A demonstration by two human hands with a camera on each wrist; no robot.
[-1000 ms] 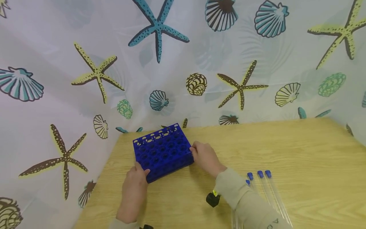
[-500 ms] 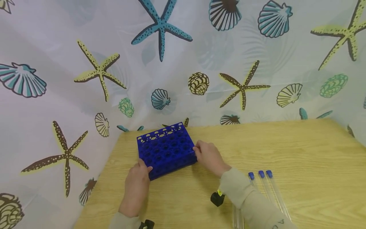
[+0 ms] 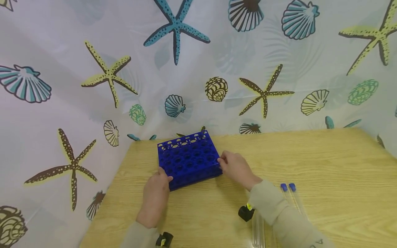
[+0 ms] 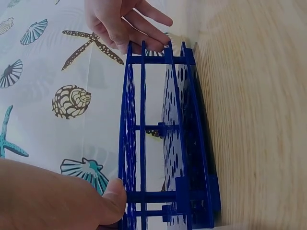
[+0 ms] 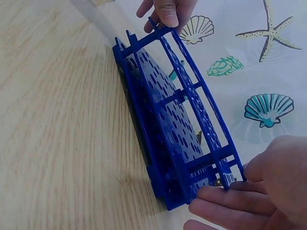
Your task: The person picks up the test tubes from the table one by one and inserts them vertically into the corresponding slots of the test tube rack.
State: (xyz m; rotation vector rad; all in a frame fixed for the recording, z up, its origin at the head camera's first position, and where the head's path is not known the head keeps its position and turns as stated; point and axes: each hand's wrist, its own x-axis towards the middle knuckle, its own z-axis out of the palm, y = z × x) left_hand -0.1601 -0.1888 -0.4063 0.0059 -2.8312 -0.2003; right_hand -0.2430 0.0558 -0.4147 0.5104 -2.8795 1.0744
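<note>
A blue test tube rack (image 3: 189, 162) with rows of round holes stands slightly askew at the back left of the table. My left hand (image 3: 156, 194) grips its near left corner, thumb at the upper edge in the left wrist view. At the opposite end my right hand (image 3: 237, 168) pinches the rack's right side; in the right wrist view the right hand's fingers (image 5: 235, 201) curl under the top plate. No tubes show in the rack's holes. Clear test tubes (image 3: 258, 230) lie near my right forearm, two of them with blue caps (image 3: 288, 187) showing.
The wood-grain table (image 3: 341, 165) ends at a white curtain (image 3: 192, 72) printed with starfish and shells, close behind the rack. Black wrist camera mounts (image 3: 246, 213) sit on both wrists. My right sleeve (image 3: 279, 210) hides part of the tubes.
Both hands have shifted the rack to the right along the table and turned it a little straighter. My right forearm now covers more of the tubes.
</note>
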